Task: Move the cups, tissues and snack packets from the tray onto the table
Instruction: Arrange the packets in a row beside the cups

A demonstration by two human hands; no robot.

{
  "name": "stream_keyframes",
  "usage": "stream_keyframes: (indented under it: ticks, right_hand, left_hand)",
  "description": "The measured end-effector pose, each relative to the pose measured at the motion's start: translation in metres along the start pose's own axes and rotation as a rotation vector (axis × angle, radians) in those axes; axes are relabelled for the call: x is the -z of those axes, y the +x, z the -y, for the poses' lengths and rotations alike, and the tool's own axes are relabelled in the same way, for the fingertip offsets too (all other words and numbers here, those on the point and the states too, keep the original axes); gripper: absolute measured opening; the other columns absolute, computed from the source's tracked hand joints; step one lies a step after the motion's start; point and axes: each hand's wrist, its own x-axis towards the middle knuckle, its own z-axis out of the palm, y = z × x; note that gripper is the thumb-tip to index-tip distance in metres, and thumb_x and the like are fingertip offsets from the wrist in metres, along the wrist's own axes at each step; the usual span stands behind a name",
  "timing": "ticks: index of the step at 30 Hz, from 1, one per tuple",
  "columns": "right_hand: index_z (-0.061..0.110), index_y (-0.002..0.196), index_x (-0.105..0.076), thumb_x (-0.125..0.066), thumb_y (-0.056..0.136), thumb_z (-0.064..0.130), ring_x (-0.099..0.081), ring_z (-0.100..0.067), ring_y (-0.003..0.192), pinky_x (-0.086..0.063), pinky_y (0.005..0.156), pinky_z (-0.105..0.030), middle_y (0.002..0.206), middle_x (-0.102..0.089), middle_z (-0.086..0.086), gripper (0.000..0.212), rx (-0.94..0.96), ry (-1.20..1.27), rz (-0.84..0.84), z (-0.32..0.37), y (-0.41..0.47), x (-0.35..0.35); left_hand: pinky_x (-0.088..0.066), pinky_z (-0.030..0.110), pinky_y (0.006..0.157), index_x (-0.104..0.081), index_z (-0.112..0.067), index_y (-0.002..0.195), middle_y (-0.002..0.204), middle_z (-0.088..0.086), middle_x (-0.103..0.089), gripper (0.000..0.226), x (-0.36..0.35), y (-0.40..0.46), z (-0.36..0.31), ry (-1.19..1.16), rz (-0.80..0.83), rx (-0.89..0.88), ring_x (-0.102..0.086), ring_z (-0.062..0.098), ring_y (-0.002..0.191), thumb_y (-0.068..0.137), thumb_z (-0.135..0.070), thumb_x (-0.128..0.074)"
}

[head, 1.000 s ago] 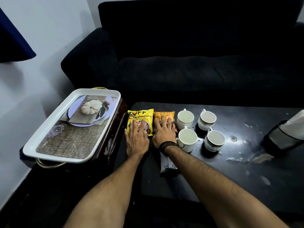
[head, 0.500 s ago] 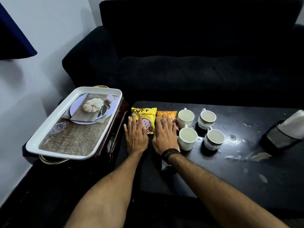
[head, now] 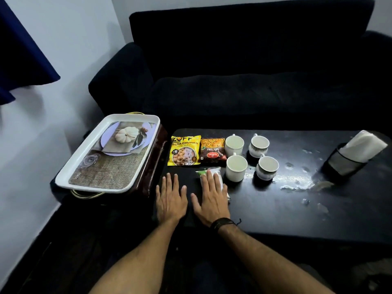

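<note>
Nearest the camera, both forearms: reach forward over the near edge of the black table (head: 275, 209), palms down.
Left hand (head: 170, 201): flat on the table top, fingers spread and straight, holding nothing.
Right hand (head: 212, 200): flat, fingers extended, lying on a white and green packet (head: 212, 174) whose far end shows beyond the fingertips; nothing is gripped, the palm only rests on it. A dark wristband (head: 222, 222) circles the wrist.
Front cups: a plain white cup (head: 236, 167) stands just right of the packet; a patterned cup (head: 267, 167) stands to its right, apart from it.
Snack packets: a yellow soya chunks packet (head: 185, 150) and a red and orange mixture packet (head: 212, 150) lie flat side by side on the table beyond the hands, edges touching or nearly so.
Back cups: a second white cup (head: 234, 144) sits just right of the mixture packet; a second patterned cup (head: 259, 145) sits farther right. All four stand upright.
Tissues (head: 362, 145): white, sticking out of a dark mesh holder (head: 343, 164) near the table's right edge, tilted.
Tray (head: 70, 177): white, with a printed pumpkin picture on its floor, resting on a dark brown stand (head: 156, 164) left of the table; nothing stands in it.
Table surface: wet patches glint between the cups and the holder.
Behind the table: a black sofa (head: 244, 71).
Far left: a pale wall (head: 74, 49) and a blue curtain (head: 21, 56).
</note>
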Motion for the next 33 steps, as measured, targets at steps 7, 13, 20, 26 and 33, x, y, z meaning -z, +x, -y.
stream_keyframes:
  ticks: [7, 13, 20, 26, 33]
  right_hand:
    - [0.016, 0.150, -0.027, -0.051, 0.080, 0.019, -0.017, -0.030, 0.149, -0.033, 0.112, -0.052, 0.159, -0.021, -0.010, 0.074, -0.043, 0.138, -0.059, 0.019, 0.011, 0.000]
    - [0.018, 0.140, -0.044, -0.047, 0.093, 0.010, -0.055, -0.017, 0.117, -0.041, 0.098, -0.026, 0.132, -0.058, -0.004, 0.048, -0.434, 1.143, -0.208, 0.029, 0.038, 0.011]
    - [0.018, 0.127, -0.054, -0.046, 0.094, 0.016, -0.052, -0.022, 0.113, -0.046, 0.097, -0.037, 0.124, -0.060, -0.006, 0.034, -0.383, 0.644, -0.263, 0.012, 0.022, -0.013]
    - [0.034, 0.154, -0.020, -0.026, 0.099, 0.054, -0.024, -0.019, 0.147, -0.031, 0.112, -0.040, 0.164, -0.017, 0.004, 0.059, 0.244, 0.107, -0.108, -0.027, 0.009, -0.017]
    - [0.038, 0.155, -0.007, -0.023, 0.099, 0.056, -0.013, -0.017, 0.152, -0.021, 0.118, -0.045, 0.165, 0.000, 0.012, 0.061, 0.202, 0.137, 0.018, -0.035, 0.016, -0.018]
  left_hand:
    - [-0.005, 0.038, 0.125, -0.025, -0.020, 0.155, 0.164, 0.002, -0.017, 0.054, 0.010, -0.005, 0.002, -0.085, -0.007, -0.007, -0.009, 0.014, 0.153, 0.103, -0.035, -0.026]
    - [-0.008, 0.040, 0.124, -0.031, -0.022, 0.153, 0.162, 0.001, -0.025, 0.053, 0.013, -0.002, -0.001, -0.169, -0.040, 0.012, -0.016, 0.013, 0.152, 0.104, -0.040, -0.020]
    - [0.002, 0.049, 0.122, -0.023, -0.037, 0.154, 0.163, -0.006, -0.021, 0.059, 0.016, -0.005, -0.001, -0.193, 0.032, -0.073, -0.014, 0.009, 0.151, 0.099, -0.057, -0.009]
    - [0.007, 0.052, 0.121, -0.016, -0.041, 0.154, 0.164, -0.009, -0.015, 0.063, 0.014, -0.003, -0.001, -0.157, 0.085, -0.125, -0.006, 0.007, 0.152, 0.096, -0.060, 0.001]
    - [0.008, 0.051, 0.121, -0.017, -0.040, 0.154, 0.164, -0.010, -0.014, 0.062, 0.012, -0.003, 0.000, -0.160, 0.090, -0.122, -0.005, 0.006, 0.152, 0.097, -0.059, 0.001]
